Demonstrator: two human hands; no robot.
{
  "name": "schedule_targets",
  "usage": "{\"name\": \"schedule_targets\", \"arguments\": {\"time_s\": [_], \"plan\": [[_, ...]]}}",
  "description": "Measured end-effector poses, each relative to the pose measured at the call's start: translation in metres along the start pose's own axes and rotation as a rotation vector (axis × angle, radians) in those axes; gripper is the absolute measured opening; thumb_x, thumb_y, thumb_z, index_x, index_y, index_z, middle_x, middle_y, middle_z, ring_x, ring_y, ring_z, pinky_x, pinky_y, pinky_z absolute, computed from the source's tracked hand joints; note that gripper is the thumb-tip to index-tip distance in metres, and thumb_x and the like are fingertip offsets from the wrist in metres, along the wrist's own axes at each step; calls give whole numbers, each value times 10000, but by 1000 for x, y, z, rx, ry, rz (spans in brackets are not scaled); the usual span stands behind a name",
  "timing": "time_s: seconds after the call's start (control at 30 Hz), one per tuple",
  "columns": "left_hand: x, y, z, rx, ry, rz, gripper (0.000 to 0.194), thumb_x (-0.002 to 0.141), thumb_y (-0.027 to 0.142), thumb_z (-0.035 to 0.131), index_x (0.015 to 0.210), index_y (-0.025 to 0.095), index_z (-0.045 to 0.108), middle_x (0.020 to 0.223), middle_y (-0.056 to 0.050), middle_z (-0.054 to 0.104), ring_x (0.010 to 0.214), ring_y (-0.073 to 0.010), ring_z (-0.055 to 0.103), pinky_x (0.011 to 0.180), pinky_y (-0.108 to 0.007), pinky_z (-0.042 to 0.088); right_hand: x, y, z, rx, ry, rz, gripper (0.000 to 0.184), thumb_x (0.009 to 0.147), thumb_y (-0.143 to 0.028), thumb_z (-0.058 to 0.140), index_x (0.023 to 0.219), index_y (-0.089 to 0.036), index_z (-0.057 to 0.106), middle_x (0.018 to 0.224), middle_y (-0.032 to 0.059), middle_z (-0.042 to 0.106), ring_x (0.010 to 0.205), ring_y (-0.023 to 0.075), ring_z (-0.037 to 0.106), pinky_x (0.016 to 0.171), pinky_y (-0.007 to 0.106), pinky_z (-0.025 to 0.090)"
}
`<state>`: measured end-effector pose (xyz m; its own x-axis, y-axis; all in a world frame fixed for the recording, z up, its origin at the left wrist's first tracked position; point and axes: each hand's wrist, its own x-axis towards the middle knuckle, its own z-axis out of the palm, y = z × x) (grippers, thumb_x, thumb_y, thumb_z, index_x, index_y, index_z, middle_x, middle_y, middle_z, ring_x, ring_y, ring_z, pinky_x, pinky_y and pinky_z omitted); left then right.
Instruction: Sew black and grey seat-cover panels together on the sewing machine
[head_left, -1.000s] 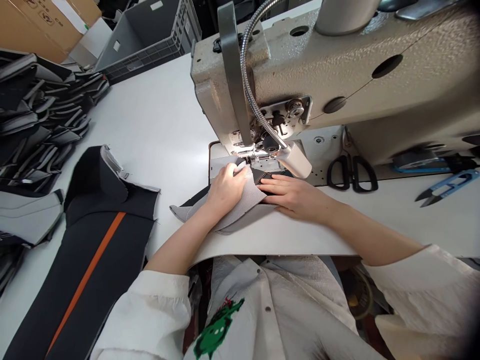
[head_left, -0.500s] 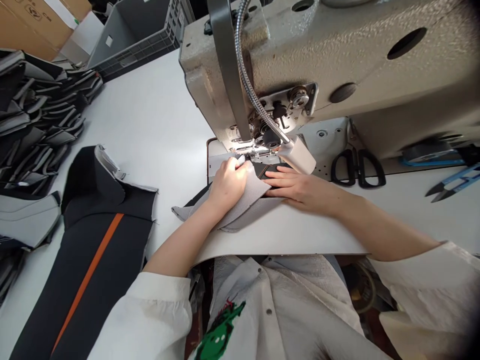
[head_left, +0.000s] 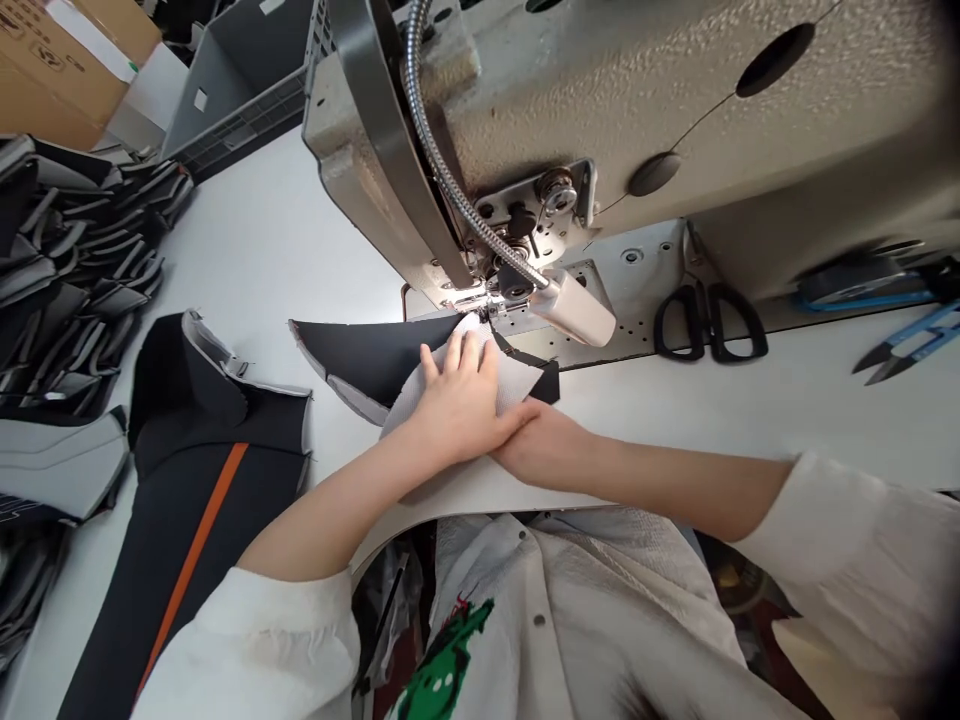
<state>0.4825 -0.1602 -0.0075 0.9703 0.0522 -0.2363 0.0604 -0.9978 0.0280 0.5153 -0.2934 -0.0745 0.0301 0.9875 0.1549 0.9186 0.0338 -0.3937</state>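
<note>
A padded fabric piece, black on one face with a light grey mesh backing [head_left: 514, 378], lies under the needle area of the sewing machine [head_left: 517, 265]. Its black part [head_left: 375, 350] spreads out to the left, and a small black end shows on the right. My left hand [head_left: 461, 400] rests flat on the grey mesh with fingers spread, their tips close to the presser foot. Against the lower right edge of the fabric is my right hand [head_left: 551, 448], touching the left thumb. The right fingers are hidden beneath the fabric and the left hand.
Black-handled scissors [head_left: 709, 320] lie right of the machine lamp [head_left: 576, 308], with blue thread snips [head_left: 911, 340] farther right. A black sewn piece with an orange stripe [head_left: 199, 540] lies on the left. Behind it are stacked pieces [head_left: 82, 270] and a grey crate [head_left: 240, 90].
My left hand has gone from pinching the fabric to lying flat on it. My right hand has moved left and down to the fabric's edge. The black part now shows spread out leftward.
</note>
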Motion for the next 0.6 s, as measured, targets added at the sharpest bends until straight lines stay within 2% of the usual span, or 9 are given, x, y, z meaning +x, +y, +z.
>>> {"name": "schedule_targets", "arguments": {"time_s": [0.07, 0.13, 0.23, 0.3, 0.37, 0.4, 0.47, 0.53, 0.6], "plan": [[-4, 4, -1, 2, -14, 5, 757, 798, 589, 567, 1353, 106, 390, 1461, -237, 339, 1298, -427, 329, 1004, -623, 320, 0, -1, -1, -7, -46, -90, 215, 883, -160, 485, 838, -217, 687, 726, 15, 680, 676, 171, 579, 696, 322, 466], [-5, 6, -2, -9, -13, 1, 592, 820, 465, 566, 1284, 113, 462, 1411, -201, 417, 1213, -384, 426, 959, -528, 406, 0, -1, -6, -26, -82, -151, 171, 868, -288, 573, 801, -188, 695, 692, 28, 672, 687, 184, 587, 697, 329, 454], [-1, 8, -6, -11, -7, 32, 308, 852, 230, 454, 1098, 98, 583, 1165, -148, 593, 1026, -294, 536, 922, -424, 448, 4, -4, -11, -21, -118, -163, 288, 853, -415, 603, 804, -155, 717, 694, 58, 677, 750, 214, 605, 776, 360, 440], [3, 8, -8, -9, 3, 63, 308, 852, 150, 393, 1066, 88, 605, 1103, -130, 623, 993, -267, 550, 936, -391, 445, 12, -8, -9, -7, -150, -117, 385, 863, -488, 575, 806, -139, 729, 704, 81, 683, 785, 236, 610, 823, 387, 430], [7, 6, -9, 3, 14, 69, 352, 861, 133, 375, 1130, 78, 595, 1204, -125, 605, 1052, -267, 538, 956, -377, 438, 24, -10, -3, 0, -174, -43, 461, 875, -533, 544, 830, -115, 735, 737, 101, 693, 833, 258, 615, 860, 406, 428], [9, 4, -9, 17, 14, 64, 373, 866, 135, 376, 1172, 78, 582, 1279, -120, 575, 1094, -271, 525, 966, -376, 435, 31, -11, 1, -1, -177, -9, 480, 883, -538, 533, 887, -102, 734, 797, 111, 705, 889, 271, 614, 888, 409, 426], [12, -1, -8, 60, 7, 46, 420, 874, 138, 388, 1261, 88, 542, 1399, -99, 499, 1173, -282, 489, 984, -385, 430, 47, -11, 11, 14, -121, 41, 504, 896, -527, 520, 1116, -102, 678, 1045, 113, 695, 1088, 288, 563, 982, 404, 396], [14, -8, -7, 97, 8, 43, 470, 871, 123, 399, 1330, 112, 498, 1455, -72, 445, 1219, -283, 462, 991, -397, 430, 63, -11, 19, 30, -24, 93, 584, 909, -515, 507, 1345, -127, 515, 1331, 97, 557, 1278, 300, 429, 1069, 412, 337], [15, -17, -4, 106, 21, 75, 500, 865, 100, 395, 1357, 136, 479, 1459, -54, 444, 1243, -273, 446, 997, -400, 429, 75, -11, 25, 36, 49, 149, 625, 922, -489, 497, 1429, -136, 401, 1450, 96, 430, 1341, 321, 348, 1096, 444, 310]]}}
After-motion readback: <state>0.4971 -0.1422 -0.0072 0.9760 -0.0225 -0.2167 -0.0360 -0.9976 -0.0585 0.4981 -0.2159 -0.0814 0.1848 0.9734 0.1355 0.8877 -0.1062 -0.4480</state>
